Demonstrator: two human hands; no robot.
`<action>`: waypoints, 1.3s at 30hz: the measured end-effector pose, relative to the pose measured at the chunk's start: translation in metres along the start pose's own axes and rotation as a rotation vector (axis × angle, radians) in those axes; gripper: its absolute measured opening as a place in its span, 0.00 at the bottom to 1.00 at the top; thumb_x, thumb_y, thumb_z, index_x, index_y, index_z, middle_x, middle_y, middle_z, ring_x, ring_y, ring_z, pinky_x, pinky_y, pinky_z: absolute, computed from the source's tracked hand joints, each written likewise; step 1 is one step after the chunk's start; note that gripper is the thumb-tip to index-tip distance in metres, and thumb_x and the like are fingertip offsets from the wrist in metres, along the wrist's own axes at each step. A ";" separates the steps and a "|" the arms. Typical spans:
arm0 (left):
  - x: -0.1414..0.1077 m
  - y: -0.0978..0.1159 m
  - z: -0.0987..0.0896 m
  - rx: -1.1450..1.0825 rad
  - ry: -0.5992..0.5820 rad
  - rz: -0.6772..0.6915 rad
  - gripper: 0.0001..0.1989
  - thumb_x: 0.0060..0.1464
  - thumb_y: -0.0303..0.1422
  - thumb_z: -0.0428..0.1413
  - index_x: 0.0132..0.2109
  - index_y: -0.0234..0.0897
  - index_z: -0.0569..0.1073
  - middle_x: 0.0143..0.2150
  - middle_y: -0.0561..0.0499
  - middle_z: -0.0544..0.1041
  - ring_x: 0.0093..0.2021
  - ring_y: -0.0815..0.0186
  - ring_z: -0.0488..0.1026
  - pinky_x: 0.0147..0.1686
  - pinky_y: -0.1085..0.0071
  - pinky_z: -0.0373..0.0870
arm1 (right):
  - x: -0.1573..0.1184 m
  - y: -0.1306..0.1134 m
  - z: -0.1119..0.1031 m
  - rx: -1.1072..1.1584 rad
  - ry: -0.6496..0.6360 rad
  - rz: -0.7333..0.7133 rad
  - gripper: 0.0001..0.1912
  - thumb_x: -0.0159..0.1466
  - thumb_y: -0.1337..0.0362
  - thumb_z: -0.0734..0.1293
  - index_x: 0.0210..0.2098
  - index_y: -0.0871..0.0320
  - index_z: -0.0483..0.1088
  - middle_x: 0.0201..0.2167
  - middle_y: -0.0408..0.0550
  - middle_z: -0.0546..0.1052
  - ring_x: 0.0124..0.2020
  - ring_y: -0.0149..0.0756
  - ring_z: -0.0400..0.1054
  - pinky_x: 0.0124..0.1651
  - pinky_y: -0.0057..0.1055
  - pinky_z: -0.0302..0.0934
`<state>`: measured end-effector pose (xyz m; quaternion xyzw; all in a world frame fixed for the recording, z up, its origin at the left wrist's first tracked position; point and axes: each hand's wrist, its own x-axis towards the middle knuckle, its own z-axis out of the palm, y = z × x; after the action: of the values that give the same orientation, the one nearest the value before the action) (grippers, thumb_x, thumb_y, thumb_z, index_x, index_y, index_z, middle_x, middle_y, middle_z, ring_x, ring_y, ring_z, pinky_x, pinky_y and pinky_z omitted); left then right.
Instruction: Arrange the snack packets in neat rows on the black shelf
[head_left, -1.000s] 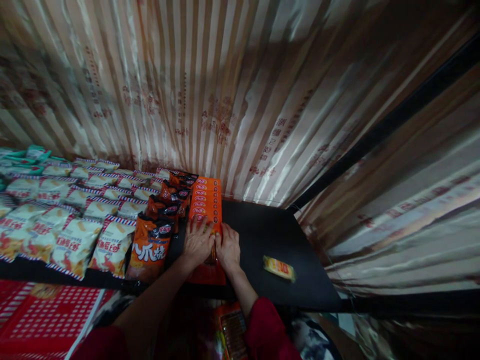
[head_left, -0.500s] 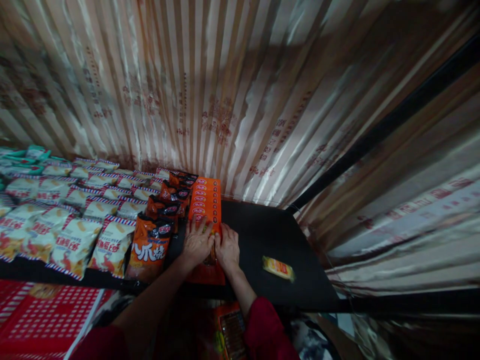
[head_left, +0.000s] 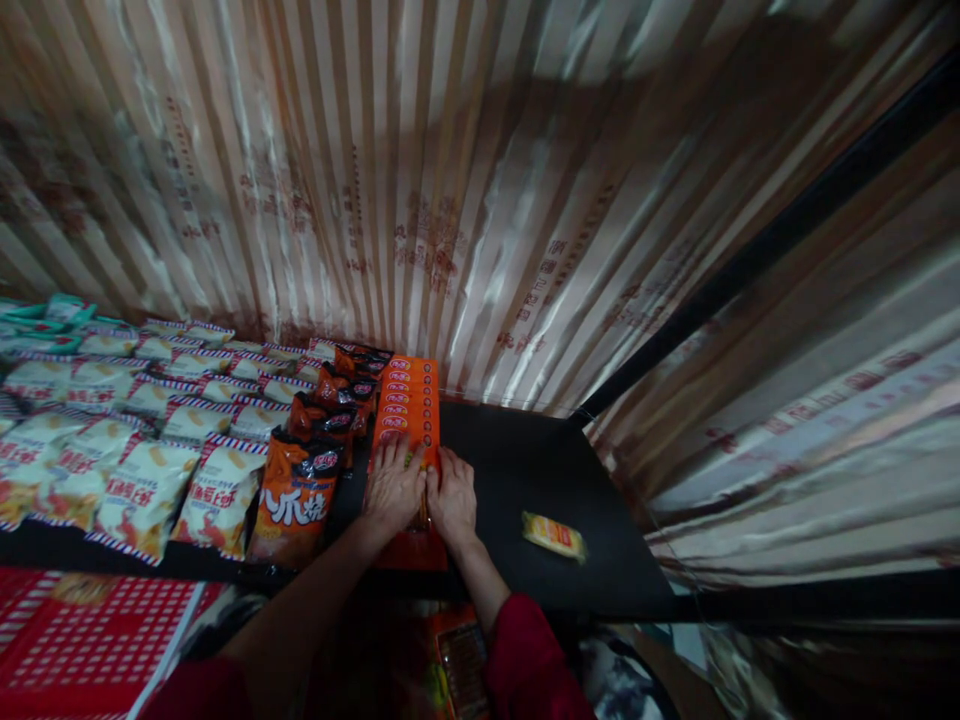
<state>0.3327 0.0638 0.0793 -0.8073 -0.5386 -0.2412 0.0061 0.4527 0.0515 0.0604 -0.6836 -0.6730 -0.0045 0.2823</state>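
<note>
Orange snack packets (head_left: 409, 395) lie overlapped in a column on the black shelf (head_left: 510, 470), their top strips showing in a row toward the back. My left hand (head_left: 395, 482) rests flat on the front packet, fingers stretched out. Beside it, my right hand (head_left: 453, 492) lies on the right edge of the same packet, its fingers extended and pointing away from me. The two thumbs almost meet. Under my hands most of the front packet is hidden; its lower orange end shows near the shelf's front edge.
Black-and-orange snack bags (head_left: 295, 500) stand just left of the orange packets, then rows of white snack bags (head_left: 215, 492). A small yellow packet (head_left: 554, 536) lies to the right. Below are a red-and-white checked box (head_left: 97, 635) and another orange packet (head_left: 461, 665). Striped curtain (head_left: 480, 200) hangs behind.
The view has shifted slightly. Both hands stay on the front orange packet with little visible movement.
</note>
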 end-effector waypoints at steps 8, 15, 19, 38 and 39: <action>0.001 0.001 0.000 0.014 -0.031 0.024 0.19 0.57 0.31 0.48 0.55 0.35 0.68 0.55 0.41 0.68 0.56 0.53 0.61 0.55 0.53 0.58 | 0.000 -0.001 -0.001 0.000 -0.014 0.014 0.22 0.65 0.63 0.54 0.54 0.69 0.65 0.52 0.59 0.69 0.52 0.44 0.58 0.55 0.39 0.55; -0.001 0.001 0.004 0.013 -0.025 0.028 0.19 0.57 0.31 0.47 0.55 0.34 0.67 0.56 0.41 0.67 0.57 0.53 0.59 0.55 0.52 0.57 | -0.001 0.001 0.000 -0.001 0.011 -0.007 0.22 0.65 0.63 0.53 0.53 0.67 0.66 0.51 0.59 0.70 0.51 0.44 0.60 0.53 0.40 0.56; -0.002 -0.001 0.005 0.019 0.002 0.051 0.18 0.58 0.32 0.46 0.54 0.35 0.67 0.55 0.42 0.68 0.57 0.53 0.60 0.56 0.53 0.57 | -0.001 0.001 0.000 0.009 0.035 -0.011 0.22 0.64 0.63 0.53 0.53 0.65 0.65 0.50 0.57 0.71 0.50 0.43 0.61 0.52 0.41 0.57; -0.002 0.000 0.006 -0.002 0.048 0.047 0.17 0.56 0.30 0.47 0.52 0.33 0.68 0.55 0.40 0.67 0.57 0.53 0.60 0.55 0.53 0.58 | 0.000 -0.001 -0.002 -0.012 -0.011 0.002 0.23 0.64 0.63 0.54 0.53 0.69 0.65 0.51 0.59 0.70 0.51 0.45 0.60 0.55 0.40 0.56; -0.002 0.001 0.006 -0.002 0.057 0.040 0.17 0.56 0.30 0.47 0.52 0.33 0.68 0.55 0.40 0.67 0.56 0.53 0.61 0.55 0.53 0.58 | 0.000 -0.001 -0.002 -0.012 -0.011 0.002 0.23 0.64 0.63 0.54 0.53 0.69 0.65 0.51 0.59 0.70 0.51 0.45 0.60 0.55 0.40 0.56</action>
<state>0.3348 0.0629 0.0735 -0.8105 -0.5218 -0.2647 0.0254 0.4529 0.0504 0.0626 -0.6861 -0.6737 -0.0046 0.2744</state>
